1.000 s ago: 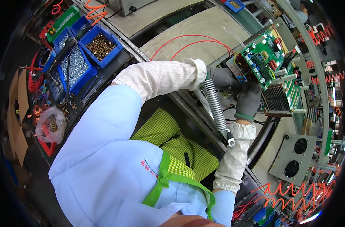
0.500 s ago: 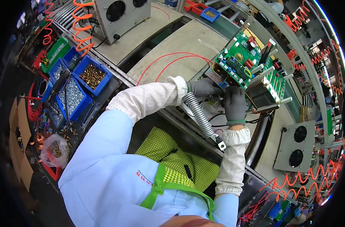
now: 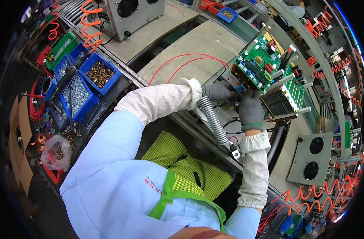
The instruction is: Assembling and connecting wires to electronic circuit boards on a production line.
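Observation:
Both of my hands wear grey gloves and work at the near-left edge of a unit with a green circuit board [image 3: 255, 65] and a finned metal heat sink [image 3: 281, 102]. My left hand [image 3: 221, 91] reaches in from the left, its fingers closed by thin wires at the board's corner. Close beside it, my right hand [image 3: 251, 109] has its fingers curled inward. What either hand pinches is hidden by the gloves. A coiled grey spring-like cord [image 3: 214, 121] hangs just below my left wrist, ending in a dark tip. Two red wires [image 3: 182, 60] loop leftward from the unit.
Blue bins of brass screws [image 3: 98, 75] and silver fasteners [image 3: 75, 95] stand at left, near a plastic bag [image 3: 57, 153] of brass parts. A grey fan housing [image 3: 136, 18] sits at far left; a twin-fan panel [image 3: 310, 157] lies at right. Orange coiled hoses [image 3: 90, 30] hang around.
The view has shifted slightly, and the board unit appears a little farther right. My right forearm has moved slightly right. Both hands stay at the same corner of the unit.

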{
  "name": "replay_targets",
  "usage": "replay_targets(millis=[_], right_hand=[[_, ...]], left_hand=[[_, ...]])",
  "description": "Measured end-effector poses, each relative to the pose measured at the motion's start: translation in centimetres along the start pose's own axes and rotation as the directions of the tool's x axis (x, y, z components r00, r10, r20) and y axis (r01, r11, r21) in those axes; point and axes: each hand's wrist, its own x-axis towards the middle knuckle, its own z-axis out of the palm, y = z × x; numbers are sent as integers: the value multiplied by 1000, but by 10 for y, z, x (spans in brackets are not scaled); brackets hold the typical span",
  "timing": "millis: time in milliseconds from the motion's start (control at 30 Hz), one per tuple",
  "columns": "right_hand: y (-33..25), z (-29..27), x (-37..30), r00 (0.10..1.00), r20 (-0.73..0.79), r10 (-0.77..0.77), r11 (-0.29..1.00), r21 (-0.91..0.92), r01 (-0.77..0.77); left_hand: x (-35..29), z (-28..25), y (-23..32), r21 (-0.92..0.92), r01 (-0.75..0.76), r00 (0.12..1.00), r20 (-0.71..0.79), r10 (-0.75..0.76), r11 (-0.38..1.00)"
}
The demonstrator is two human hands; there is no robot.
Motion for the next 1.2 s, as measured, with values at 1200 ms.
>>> replay_targets(millis=[1200], right_hand=[[32, 4, -31, 995, -97, 5, 943, 330, 28]], left_hand=[[4, -1, 5, -330, 109, 961, 277, -14, 938]])
